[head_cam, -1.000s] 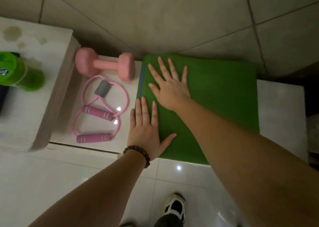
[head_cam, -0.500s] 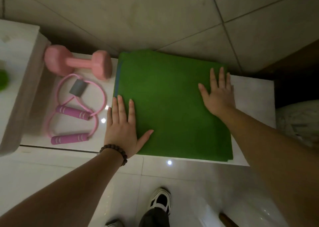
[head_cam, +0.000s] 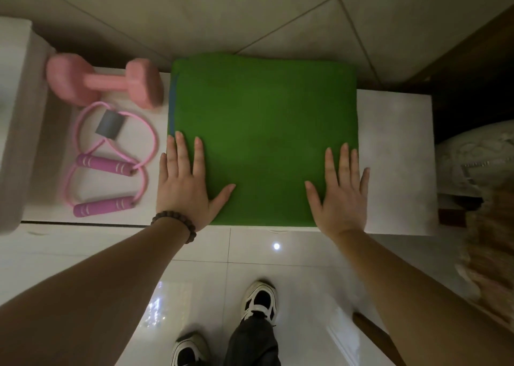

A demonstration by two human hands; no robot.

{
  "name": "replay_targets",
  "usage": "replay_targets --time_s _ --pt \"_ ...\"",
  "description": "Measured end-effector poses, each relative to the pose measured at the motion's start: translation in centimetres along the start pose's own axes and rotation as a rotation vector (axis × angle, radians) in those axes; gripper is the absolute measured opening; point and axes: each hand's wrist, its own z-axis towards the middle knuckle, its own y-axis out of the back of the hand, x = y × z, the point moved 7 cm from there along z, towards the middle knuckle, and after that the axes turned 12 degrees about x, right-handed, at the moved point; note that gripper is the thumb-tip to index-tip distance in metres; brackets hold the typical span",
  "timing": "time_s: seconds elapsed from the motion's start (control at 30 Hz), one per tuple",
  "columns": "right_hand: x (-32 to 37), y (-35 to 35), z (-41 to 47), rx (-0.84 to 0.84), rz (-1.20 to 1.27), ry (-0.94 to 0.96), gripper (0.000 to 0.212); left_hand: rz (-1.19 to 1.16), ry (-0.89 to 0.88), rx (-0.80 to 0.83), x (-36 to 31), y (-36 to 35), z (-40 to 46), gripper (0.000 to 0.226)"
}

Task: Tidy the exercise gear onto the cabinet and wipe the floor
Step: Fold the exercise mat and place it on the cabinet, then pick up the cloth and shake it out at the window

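A folded green mat (head_cam: pixel 264 132) lies flat on the white cabinet top (head_cam: pixel 395 154). My left hand (head_cam: pixel 186 187) rests flat on the mat's near left corner, fingers straight, a bead bracelet on the wrist. My right hand (head_cam: pixel 342 193) lies flat on the near right corner, fingers straight. Left of the mat sit a pink dumbbell (head_cam: pixel 105 83) and a pink resistance band with purple handles (head_cam: pixel 108 159), both on the cabinet top.
A taller white unit (head_cam: pixel 16 109) stands at the left edge. The glossy white tiled floor (head_cam: pixel 194 268) is below, with my shoes (head_cam: pixel 260 300) on it. A pale bundle (head_cam: pixel 478 157) and a brown object sit at the right, near dark wood.
My right hand slid from the mat's left side across to its right edge and then down to the near right corner. The left hand stayed on the near left corner.
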Motion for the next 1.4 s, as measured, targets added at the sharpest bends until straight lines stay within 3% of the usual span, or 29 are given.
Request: replay_targets --time_s 0.2,0.4,0.77,1.07,1.2,1.4 --pt "0.0 0.3 0.2 0.055 0.035 0.015 0.075 -0.073 0.02 0.025 0.5 0.2 0.1 0.094" --pt "0.2 2.9 -0.3 0.291 -0.003 -0.011 0.07 -0.036 0.056 0.191 0.7 2.4 -0.4 0.083" --pt "5.0 18.5 -13.1 0.169 0.056 0.068 0.062 -0.144 0.127 0.138 1.4 16.1 -16.5 0.078" --pt "12.4 28.5 -24.4 0.071 0.071 0.299 0.055 -0.288 0.353 0.003 5.1 26.4 -32.2 0.08" --pt "18.2 30.2 -27.6 0.087 0.019 0.461 0.064 -0.351 0.527 -0.045 8.8 27.8 -37.6 0.079" --pt "27.1 30.4 -32.0 0.145 -0.104 0.698 0.049 -0.433 0.771 -0.074 14.4 27.3 -46.6 0.075"
